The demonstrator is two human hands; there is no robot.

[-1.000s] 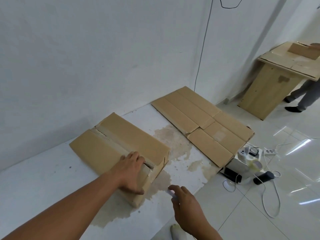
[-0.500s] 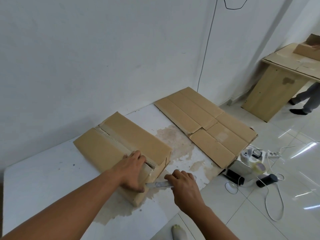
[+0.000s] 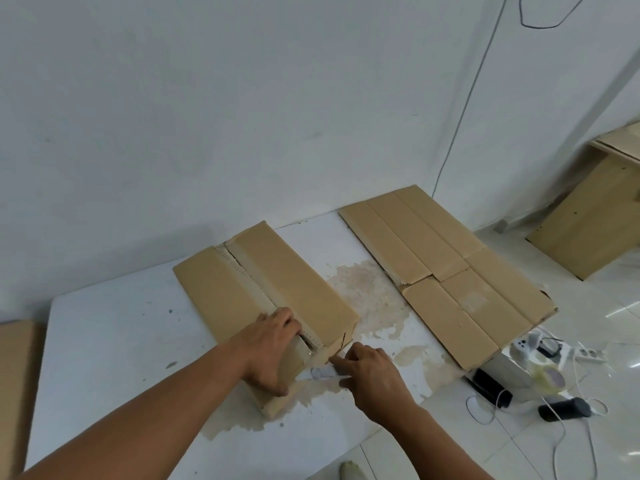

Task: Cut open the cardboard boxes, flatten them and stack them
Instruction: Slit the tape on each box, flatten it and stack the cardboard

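1. The box (image 3: 277, 289) lies on the white surface (image 3: 104, 341), left of centre. Its long side runs from the near edge toward the far wall, and its top seam is parted.
2. The left hand (image 3: 272, 351) grips the box's near end. Its fingers (image 3: 285, 318) curl over the top at the seam, and the thumb points down the end face.
3. The right hand (image 3: 374, 374), just right of the left hand, is closed round a knife (image 3: 323, 372). The knife points left, with its tip at the box's near end.
4. Flat cardboard (image 3: 446, 268) lies at the surface's right end, apart from the box. Its near right corner overhangs the edge.
5. A brown stain (image 3: 367, 289) marks the surface between them.
6. A power strip (image 3: 588, 355) and cables lie on the floor at right.
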